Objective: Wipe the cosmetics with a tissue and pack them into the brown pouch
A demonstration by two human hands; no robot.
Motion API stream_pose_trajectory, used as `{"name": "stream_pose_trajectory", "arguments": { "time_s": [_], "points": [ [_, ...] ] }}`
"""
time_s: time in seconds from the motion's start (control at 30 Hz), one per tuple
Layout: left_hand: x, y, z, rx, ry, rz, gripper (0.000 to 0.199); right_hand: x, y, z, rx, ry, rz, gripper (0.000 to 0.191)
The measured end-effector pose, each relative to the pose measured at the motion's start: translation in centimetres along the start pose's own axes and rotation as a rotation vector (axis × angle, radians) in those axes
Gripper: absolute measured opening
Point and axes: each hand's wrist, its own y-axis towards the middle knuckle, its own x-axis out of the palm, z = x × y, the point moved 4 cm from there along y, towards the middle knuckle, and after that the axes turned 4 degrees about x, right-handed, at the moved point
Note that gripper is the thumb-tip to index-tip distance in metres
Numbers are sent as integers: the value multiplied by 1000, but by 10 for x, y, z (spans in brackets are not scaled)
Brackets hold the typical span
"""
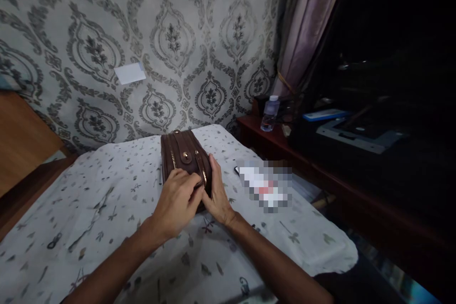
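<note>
A brown leather bag (185, 145) with gold zippers and a round gold stud lies on the white patterned cloth, near its middle. My left hand (179, 199) is over the near end of the bag, fingers curled and pressed together by the zipper; what they pinch is hidden. Along the right side of the bag lies my right hand (218, 194), its fingers wrapped round that side and its thumb close to the left hand's fingertips. The near end of the bag is mostly covered by both hands.
Right of the bag, a blurred-out phone-like object (263, 185) lies on the cloth (117, 209). A clear bottle (270, 114) stands on a dark red surface (256, 128) at the right. Patterned wallpaper with a white card (130, 73) rises behind; brown wood (24, 137) is at left.
</note>
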Motion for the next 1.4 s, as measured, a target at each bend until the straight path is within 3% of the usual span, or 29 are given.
{"name": "stream_pose_trajectory", "arguments": {
  "time_s": [0.1, 0.23, 0.3, 0.47, 0.67, 0.77, 0.93, 1.07, 1.23, 1.4],
  "points": [
    [-1, 1, 0, 18, 11, -8, 25, 0, 0, 0, -6, -23, -7, 79],
    [0, 9, -5, -187, 55, -100, 15, 1, -1, 1, -5, -41, -10, 76],
    [2, 12, -4, -225, 79, -135, 10, 2, -1, 2, -2, -47, -8, 79],
    [3, 7, 2, -45, -67, -98, 31, 2, -1, 2, -8, -78, -20, 87],
    [0, -1, 6, 41, -151, -73, 30, 1, 0, 2, -22, -45, -16, 86],
    [-7, -3, 7, 50, -69, -32, 22, 0, 0, 0, -18, -59, -25, 86],
    [-25, -7, -1, 139, 272, 92, 21, -1, 1, 0, 63, -73, -28, 91],
    [-39, -6, -22, -1, 351, 178, 18, 1, 0, 2, 134, -39, -22, 100],
    [-42, -4, -45, -176, 73, 126, 26, 2, 0, 3, 136, -3, -44, 115],
    [-40, -3, -48, -247, -82, 147, 26, 2, 0, 5, 119, 18, -55, 117]
  ]
}}
